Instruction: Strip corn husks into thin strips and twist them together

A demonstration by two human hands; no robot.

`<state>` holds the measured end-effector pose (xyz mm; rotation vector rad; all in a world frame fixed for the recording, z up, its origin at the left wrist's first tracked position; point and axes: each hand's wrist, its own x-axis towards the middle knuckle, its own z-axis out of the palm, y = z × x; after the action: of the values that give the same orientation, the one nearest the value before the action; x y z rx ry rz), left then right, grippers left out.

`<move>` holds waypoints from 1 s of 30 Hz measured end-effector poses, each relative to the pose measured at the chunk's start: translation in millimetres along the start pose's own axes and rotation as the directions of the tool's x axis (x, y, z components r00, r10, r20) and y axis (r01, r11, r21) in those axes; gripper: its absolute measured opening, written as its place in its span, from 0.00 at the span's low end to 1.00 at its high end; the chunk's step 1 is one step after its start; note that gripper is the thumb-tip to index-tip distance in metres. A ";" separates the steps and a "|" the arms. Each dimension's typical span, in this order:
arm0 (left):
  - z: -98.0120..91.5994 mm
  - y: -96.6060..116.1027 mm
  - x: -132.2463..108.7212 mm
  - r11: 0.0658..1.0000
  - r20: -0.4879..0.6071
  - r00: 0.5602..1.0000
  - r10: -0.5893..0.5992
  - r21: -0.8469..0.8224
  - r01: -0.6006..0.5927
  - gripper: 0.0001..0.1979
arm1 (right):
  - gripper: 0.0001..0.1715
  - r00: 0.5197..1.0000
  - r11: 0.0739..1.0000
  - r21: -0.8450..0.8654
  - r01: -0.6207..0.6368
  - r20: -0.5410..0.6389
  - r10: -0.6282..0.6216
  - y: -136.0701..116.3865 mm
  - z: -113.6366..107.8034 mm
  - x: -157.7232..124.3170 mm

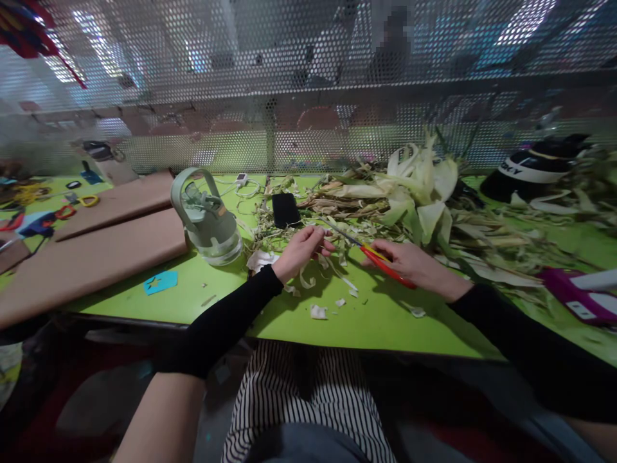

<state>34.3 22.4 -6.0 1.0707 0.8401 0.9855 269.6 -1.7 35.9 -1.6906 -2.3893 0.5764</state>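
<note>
My right hand is closed round the red and yellow handles of a pair of scissors. The blades point left and away, their tips just beyond my left hand. That hand is closed in a pinch, and what sits between its fingertips is too small to make out. Pale curled strips show just below the fingers; whether they hang or lie there I cannot tell. Behind both hands spreads a heap of dry corn husks, with a larger pale green husk bunch on top. White scraps lie nearer me on the green table.
A black phone lies amid the shreds. Left of it stand a pale green bottle and brown paper rolls, with a blue star cutout in front. On the right are a purple tool and a black bottle. Perforated metal rises behind.
</note>
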 end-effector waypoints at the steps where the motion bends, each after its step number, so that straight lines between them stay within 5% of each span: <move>1: -0.4 -0.2 0.0 1.000 0.001 1.000 -0.004 -0.019 0.004 0.11 | 0.42 0.999 0.999 -0.024 -0.042 -0.020 0.041 1.4 -0.5 0.9; 6: -2.4 0.2 3.7 0.989 -0.018 0.999 -0.043 -0.142 0.040 0.13 | 0.44 0.983 0.981 -0.083 -0.177 -0.073 0.171 14.8 -2.1 3.7; 15: -13.6 8.2 11.2 0.966 -0.202 0.975 0.094 -0.217 -0.138 0.13 | 0.46 0.968 0.946 -0.260 -0.195 0.105 0.228 30.8 0.3 -9.1; 23: -10.0 5.1 11.5 0.978 -0.177 0.982 0.072 -0.181 -0.104 0.14 | 0.39 0.956 0.899 -0.333 -0.284 -0.031 0.291 50.0 -0.7 -7.7; 30: -11.7 3.9 10.7 0.980 -0.152 0.975 0.165 -0.086 -0.179 0.13 | 0.33 0.962 0.988 -0.120 -0.097 0.245 0.124 37.2 6.0 -9.3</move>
<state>26.4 36.6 -6.3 1.0077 0.8163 1.2505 303.2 -1.0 16.5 -1.9107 -2.5492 0.7336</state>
